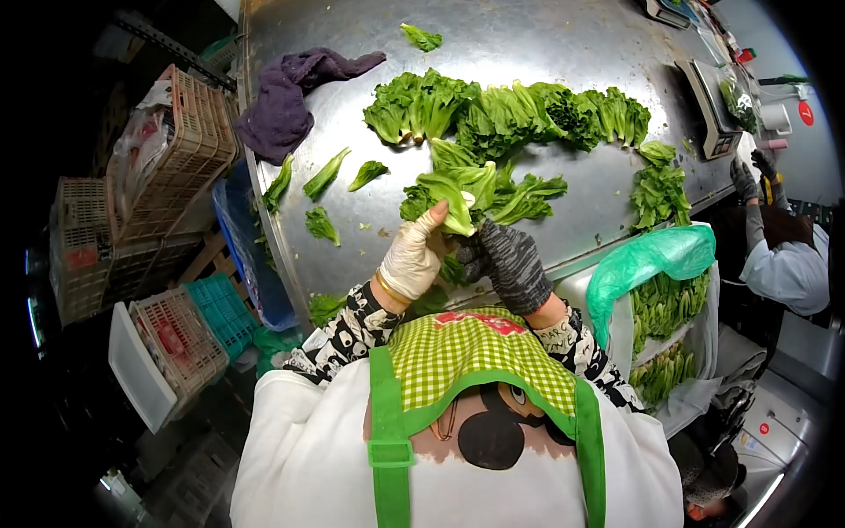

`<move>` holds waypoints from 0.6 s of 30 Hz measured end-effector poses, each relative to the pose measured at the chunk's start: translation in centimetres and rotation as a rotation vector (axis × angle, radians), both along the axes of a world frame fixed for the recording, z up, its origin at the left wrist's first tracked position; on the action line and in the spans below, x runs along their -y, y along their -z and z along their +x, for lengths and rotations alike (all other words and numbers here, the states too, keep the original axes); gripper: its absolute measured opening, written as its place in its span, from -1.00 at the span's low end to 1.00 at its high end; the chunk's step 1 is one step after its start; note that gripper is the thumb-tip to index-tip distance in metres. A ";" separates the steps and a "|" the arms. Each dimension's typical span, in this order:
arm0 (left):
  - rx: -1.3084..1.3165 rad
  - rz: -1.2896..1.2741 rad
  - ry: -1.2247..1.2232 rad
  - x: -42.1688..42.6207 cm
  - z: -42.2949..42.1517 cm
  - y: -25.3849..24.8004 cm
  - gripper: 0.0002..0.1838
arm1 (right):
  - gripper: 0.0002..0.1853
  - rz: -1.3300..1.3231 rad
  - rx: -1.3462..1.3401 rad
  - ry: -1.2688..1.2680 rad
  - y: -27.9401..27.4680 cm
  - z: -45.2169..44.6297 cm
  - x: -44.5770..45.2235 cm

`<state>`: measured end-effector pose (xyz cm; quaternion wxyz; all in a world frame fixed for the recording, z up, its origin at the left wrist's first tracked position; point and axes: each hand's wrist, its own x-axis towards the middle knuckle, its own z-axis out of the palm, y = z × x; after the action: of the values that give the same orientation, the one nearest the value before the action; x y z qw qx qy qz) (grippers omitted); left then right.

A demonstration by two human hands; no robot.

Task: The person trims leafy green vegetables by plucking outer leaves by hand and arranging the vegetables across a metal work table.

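A head of green lettuce (451,201) is held low over the near side of the metal table (563,53). My left hand (412,260), in a whitish glove with the thumb tip bare, is closed on its left side, thumb pressed along a pale outer leaf. My right hand (515,264), in a dark grey knitted glove, is closed at the stem end; its fingertips are partly hidden. More loose lettuce leaves (528,198) lie just beyond my hands. Farther back, several lettuce heads (506,114) stand packed in a row.
Loose leaves (327,173) and a purple cloth (286,97) lie at left. Another lettuce bunch (660,191) and a scale (717,110) are at right. Beside me, green plastic (651,260) partly covers a lettuce-filled container. Baskets (176,150) are stacked left. A co-worker (788,268) is at right.
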<state>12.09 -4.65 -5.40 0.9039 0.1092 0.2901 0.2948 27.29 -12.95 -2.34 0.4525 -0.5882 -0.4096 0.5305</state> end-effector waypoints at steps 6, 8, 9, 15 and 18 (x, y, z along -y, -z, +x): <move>0.114 -0.016 -0.044 -0.4 -0.6 0.8 -0.61 | -0.79 -0.191 -0.099 0.233 -0.1 2.2 -0.6; 0.195 -0.020 -0.101 -0.5 -0.8 0.3 -0.65 | -0.77 0.024 0.254 0.274 1.0 4.1 -1.6; 0.222 -0.068 -0.130 -0.5 -1.0 0.0 -0.65 | -0.76 0.133 0.429 0.293 1.3 5.1 -2.2; 0.440 -0.124 -0.190 -1.1 -1.9 -0.7 -0.56 | -0.61 0.340 0.972 -0.106 2.2 8.2 -6.4; 0.327 -0.171 -0.228 -0.9 -2.3 -0.3 -0.45 | -0.59 0.348 1.101 -0.272 2.5 7.8 -7.6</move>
<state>9.78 -3.80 -5.08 0.9057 -0.0507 0.1737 0.3834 35.06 -5.35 -4.83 0.1912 -0.6361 -0.7369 0.1256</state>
